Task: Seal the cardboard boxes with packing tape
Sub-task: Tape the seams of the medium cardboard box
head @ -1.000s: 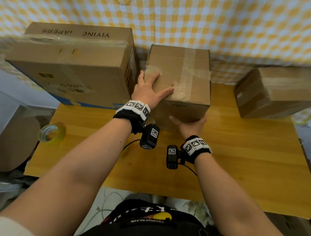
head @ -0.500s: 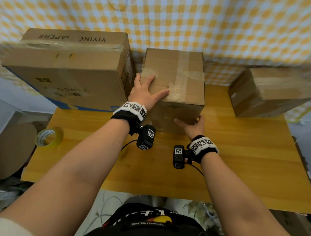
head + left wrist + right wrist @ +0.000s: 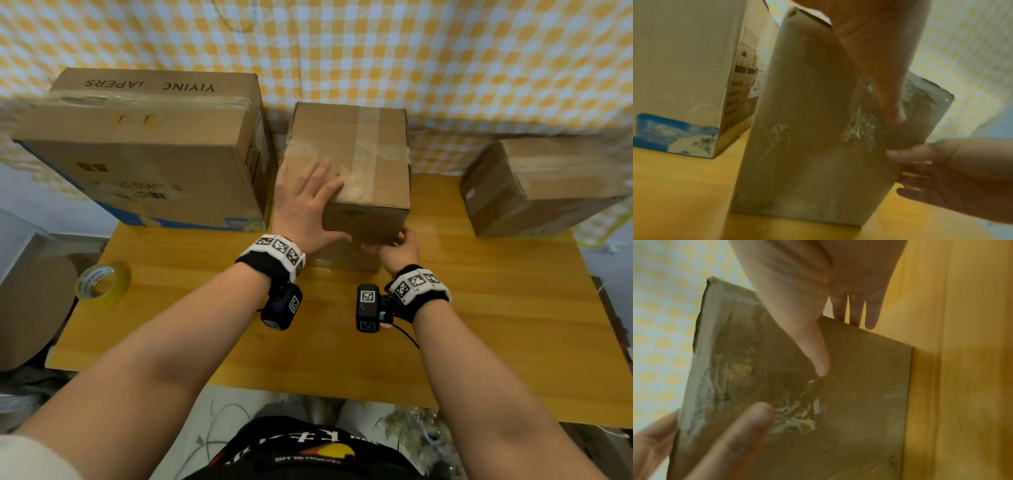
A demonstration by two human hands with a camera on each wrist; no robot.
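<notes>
Box (image 3: 346,171): table (image 3: 479,325) centre, 12 o'clock, taped.
Left hand (image 3: 305,209): fingers spread flat on its top, thumb down the front.
Right hand (image 3: 397,246): grips lower right front corner.

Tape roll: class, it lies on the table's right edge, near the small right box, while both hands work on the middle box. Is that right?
Not quite. The tape roll lies on the table's left edge, below the big left box, as the head view shows. Both the left hand and the right hand do work on the middle box.
</notes>
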